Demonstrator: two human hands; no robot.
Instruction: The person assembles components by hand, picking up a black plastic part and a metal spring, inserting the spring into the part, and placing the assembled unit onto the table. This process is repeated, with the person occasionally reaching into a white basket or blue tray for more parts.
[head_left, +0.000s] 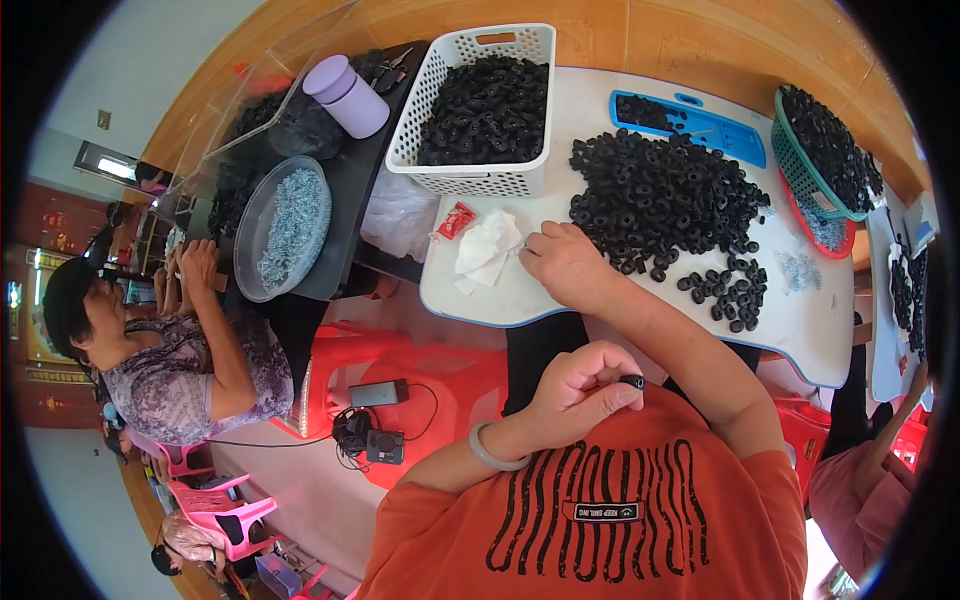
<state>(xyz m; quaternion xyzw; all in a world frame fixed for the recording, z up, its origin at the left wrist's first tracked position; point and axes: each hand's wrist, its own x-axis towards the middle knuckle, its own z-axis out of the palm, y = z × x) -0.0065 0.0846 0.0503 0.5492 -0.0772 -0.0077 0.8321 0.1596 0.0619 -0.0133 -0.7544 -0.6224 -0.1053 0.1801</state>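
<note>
Nearer the person than the pile of black rings (655, 200), in the head view, the left hand (590, 392) is off the table, in front of the orange shirt (600, 530). Its thumb and bent forefinger close on 1 small black piece (633, 382), which pokes out at the fingertips, just below the pile. The right hand (566, 266) rests by the table edge, just left of the pile and near the crumpled tissue (487, 248); its fingers are curled close together, and whether they pinch anything I cannot tell. A smaller cluster of black rings (725, 296) lies at the pile's near right side, with clear beads (800, 272) beyond it to the right.

To do this well, I would pinch the piece lightly by its sides, keeping the end uncovered and turned toward the eyes. Bringing the 2 hands together should make finer handling steadier. The likely slip is dropping the piece, since the left hand has no table beneath it.
</note>
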